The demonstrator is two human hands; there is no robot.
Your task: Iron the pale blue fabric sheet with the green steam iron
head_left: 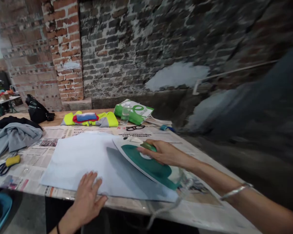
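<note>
My right hand (158, 151) is wrapped round the handle of a green and white clothes iron (143, 164). The iron is tilted over the right part of a pale blue-white cloth (80, 156) and casts a shadow on it. Whether its soleplate touches the cloth I cannot tell. A whitish cord (158, 211) trails from the iron's rear past the table's front edge. With fingers outstretched, my left hand (89, 195) is at the cloth's near edge, its fingertips over the fabric and nothing in its grip.
Newspaper (34, 156) covers the table. Scissors (6, 165) and grey clothing (19, 136) lie left. Behind the cloth are a folded yellow garment (109, 119), a clear bottle (125, 113), glasses (135, 128) and a green-white bag (136, 112). A brick wall (127, 42) stands behind.
</note>
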